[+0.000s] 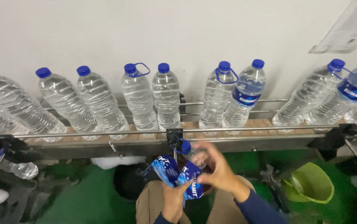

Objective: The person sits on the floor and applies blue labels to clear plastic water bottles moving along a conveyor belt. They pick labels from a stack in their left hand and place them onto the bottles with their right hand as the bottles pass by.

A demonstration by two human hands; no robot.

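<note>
Holding a clear bottle [193, 157] with a blue cap over the lap, just below the conveyor rail [178, 131]. Right hand [215, 170] is curled around the bottle from the right side, fingers closed on it. Left hand [173, 199] comes up from below, fingers pinched shut on a blue wrap label [191, 182] with white print, at its lower edge. A second blue label piece [165, 168] with a lighter splash pattern fans out to the left, touching the first.

Conveyor: row of clear ribbed water bottles with blue caps standing on the tan belt [265, 123] against a white wall [178, 29].
- Far-left bottle [10, 105], next two [62, 101] and [99, 101]: unlabelled.
- Bottle [139, 97] with a blue carry loop at the neck: unlabelled.
- Bottle [166, 97] just beside it: unlabelled, plain cap.
- Bottle [216, 97] with a blue loop: unlabelled.
- Bottle [245, 95] touching it on the right: dark blue band label around the upper body.
- Bottle [307, 97] with a loop: unlabelled.
- Far-right bottle [353, 89]: dark blue band label too.

White paper sheet [353, 25] stuck on the wall top right, edge curling; print too small to read. Green floor [87, 199] below, yellow-green bucket [311, 182] at right, one more bottle [18, 168] lying low at left under the rail.
</note>
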